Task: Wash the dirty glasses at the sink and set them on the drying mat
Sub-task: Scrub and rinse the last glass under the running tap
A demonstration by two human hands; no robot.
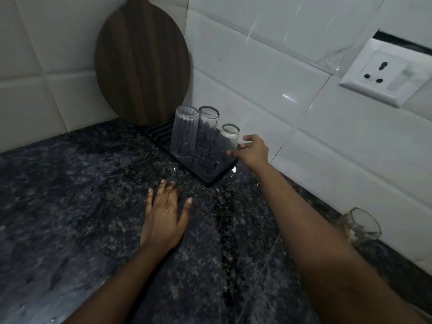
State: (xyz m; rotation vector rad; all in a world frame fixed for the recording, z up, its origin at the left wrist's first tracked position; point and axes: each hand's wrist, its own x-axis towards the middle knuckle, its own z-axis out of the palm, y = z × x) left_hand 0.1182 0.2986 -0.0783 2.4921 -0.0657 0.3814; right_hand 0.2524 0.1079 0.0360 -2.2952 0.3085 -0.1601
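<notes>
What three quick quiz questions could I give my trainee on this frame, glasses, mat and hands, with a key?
1. How many glasses stand on the drying mat?
2. True or false: the left hand is holding a glass.
3. Which thing is the right hand closest to: (a) the wooden board, (b) the short glass, (c) the wall socket?

Key
1. Three: the ribbed glass, the tall glass beside it and the short glass, all upside down.
2. False. It rests flat on the countertop, empty.
3. (b). The fingers are spread right beside it; whether they touch it is unclear. One more glass stands off the mat, by the wall at right.
</notes>
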